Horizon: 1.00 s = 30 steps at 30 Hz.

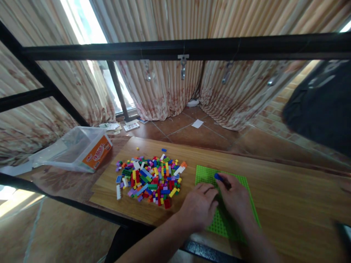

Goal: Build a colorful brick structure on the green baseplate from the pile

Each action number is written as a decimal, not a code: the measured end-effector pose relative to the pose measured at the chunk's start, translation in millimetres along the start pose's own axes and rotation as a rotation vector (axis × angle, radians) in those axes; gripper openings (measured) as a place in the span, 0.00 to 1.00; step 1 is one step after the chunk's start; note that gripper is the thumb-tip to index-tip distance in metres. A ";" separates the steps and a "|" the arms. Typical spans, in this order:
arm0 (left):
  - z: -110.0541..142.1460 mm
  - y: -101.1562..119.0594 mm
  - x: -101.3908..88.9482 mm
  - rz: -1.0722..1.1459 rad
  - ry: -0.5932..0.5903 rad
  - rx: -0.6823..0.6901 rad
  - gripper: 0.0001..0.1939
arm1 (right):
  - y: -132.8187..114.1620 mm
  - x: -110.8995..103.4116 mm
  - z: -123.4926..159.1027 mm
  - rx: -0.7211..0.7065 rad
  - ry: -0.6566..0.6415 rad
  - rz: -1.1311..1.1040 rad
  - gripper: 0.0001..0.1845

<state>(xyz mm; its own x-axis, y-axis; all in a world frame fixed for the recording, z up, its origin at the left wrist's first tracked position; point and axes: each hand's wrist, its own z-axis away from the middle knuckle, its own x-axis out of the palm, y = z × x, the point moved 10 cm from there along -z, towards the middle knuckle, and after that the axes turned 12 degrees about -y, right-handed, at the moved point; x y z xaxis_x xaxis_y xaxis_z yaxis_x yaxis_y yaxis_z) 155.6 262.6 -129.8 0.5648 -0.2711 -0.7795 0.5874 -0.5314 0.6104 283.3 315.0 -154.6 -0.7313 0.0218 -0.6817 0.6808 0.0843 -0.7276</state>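
Observation:
A green studded baseplate (203,173) lies on the wooden board in front of me. Above its middle, my right hand (236,199) is closed, pinching a blue toy brick (218,177) at the fingertips. My left hand (199,205) is over the plate's left part, close beside the right one. Its fingers are curled together, and whatever they hold, if anything, is hidden. To the left of the plate, a loose pile of multicoloured toy bricks (150,179) is spread on the board.
A clear plastic box (74,146) with an orange label stands tilted at the left. The wooden board (287,197) runs on to the right. A dark metal bar (175,49) crosses beyond it. A person's dark clothing (323,102) is at the right. A dark-edged object (344,233) shows lower right.

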 end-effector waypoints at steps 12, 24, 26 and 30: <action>37.7 -102.5 -111.6 -0.313 0.098 -0.427 0.23 | 1.0 7.9 -2.9 -0.022 -0.039 0.071 0.21; 36.4 -110.0 -105.8 -0.343 0.020 -0.533 0.22 | -3.1 9.4 -0.2 -0.041 -0.038 0.072 0.20; 35.8 -110.8 -106.1 -0.349 0.020 -0.533 0.21 | -3.8 9.3 -0.3 -0.047 -0.036 0.066 0.20; 35.1 -106.8 -107.9 -0.370 0.043 -0.476 0.19 | -5.2 7.8 -0.7 -0.050 -0.023 0.052 0.19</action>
<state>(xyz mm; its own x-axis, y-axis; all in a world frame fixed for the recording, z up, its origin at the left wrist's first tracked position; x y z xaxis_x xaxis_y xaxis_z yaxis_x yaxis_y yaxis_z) 11.6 320.5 -115.8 0.2902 -0.0991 -0.9518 0.9387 -0.1639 0.3033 274.0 315.4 -156.1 -0.6937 0.0042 -0.7203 0.7143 0.1333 -0.6871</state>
